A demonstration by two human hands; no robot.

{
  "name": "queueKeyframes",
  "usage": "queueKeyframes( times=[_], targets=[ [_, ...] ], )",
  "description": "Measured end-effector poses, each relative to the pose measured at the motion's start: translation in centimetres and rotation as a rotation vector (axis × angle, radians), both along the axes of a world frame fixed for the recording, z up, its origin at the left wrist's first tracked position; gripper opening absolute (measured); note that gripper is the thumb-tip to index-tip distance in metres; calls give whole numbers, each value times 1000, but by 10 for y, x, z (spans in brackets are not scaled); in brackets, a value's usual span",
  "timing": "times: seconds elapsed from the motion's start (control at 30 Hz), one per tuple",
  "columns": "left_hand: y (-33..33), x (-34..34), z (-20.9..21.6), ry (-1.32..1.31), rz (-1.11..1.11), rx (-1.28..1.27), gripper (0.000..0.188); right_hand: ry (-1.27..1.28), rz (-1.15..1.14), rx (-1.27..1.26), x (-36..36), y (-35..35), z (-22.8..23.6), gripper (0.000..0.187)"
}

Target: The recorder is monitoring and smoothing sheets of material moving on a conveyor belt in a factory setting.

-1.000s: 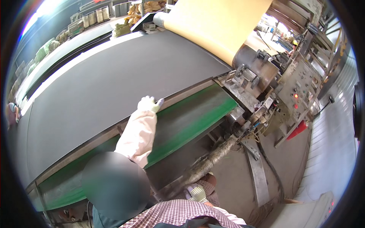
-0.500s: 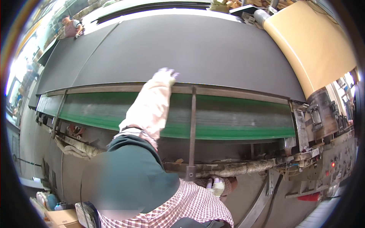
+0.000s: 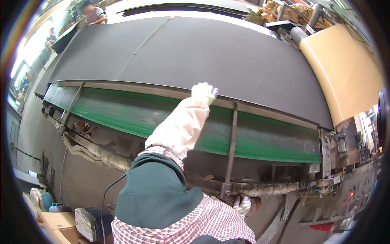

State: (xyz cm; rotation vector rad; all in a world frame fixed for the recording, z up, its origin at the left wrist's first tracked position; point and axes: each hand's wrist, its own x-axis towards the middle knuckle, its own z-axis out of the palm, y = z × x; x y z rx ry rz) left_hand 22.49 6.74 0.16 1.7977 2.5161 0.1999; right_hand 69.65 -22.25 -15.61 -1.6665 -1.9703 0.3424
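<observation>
— Grey sheet (image 3: pixel 227 57), where was it?
— Lay flat, near edge along the metal rail (image 3: pixel 268 112), tan sheet (image 3: pixel 345 65) curving up at its right end.
— Left hand (image 3: pixel 204 93)?
— Sat at the sheet's near edge, left of the upright post (image 3: pixel 232 146). Grip loosely curled; couldn't tell if it had hold of the edge.
— Right hand (image 3: pixel 243 206)?
— Was low, near the wrapped pipe (image 3: pixel 272 189). Grip bent, partly hidden; couldn't tell what it held.
— Versus previous frame?
— Left hand was blurred then, sharp this time. Cross seam (image 3: pixel 153 35) showed farther from the co-worker (image 3: pixel 94 15). View had swung too, so couldn't tell what really moved.
— Surface, room?
— Sheet hid the surface under it. Green-edged belt (image 3: pixel 276 142) ran below the rail. Red light (image 3: pixel 351 194) glowed on the control panel (image 3: pixel 361 199), lower right; cardboard box (image 3: pixel 59 219) stood lower left.
</observation>
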Motion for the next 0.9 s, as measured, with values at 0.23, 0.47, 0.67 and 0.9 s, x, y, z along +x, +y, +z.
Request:
queueKeyframes(
  times=[0.23, 0.47, 0.67, 0.9],
  targets=[
    [-29, -99, 13, -56, 274, 7, 68, -26, -9, -60, 3, 0, -1, 19],
    [-61, -194, 11, -67, 452, -185, 80, -12, 6, -6, 0, 3, -1, 19],
    [-30, -128, 1, -19, 218, -206, 77, -9, 18, -2, -1, 4, 3, 20],
    [20, -19, 10, 9, 160, -197, 71, 19, 47, 34, 0, 3, 8, 20]
  ],
)
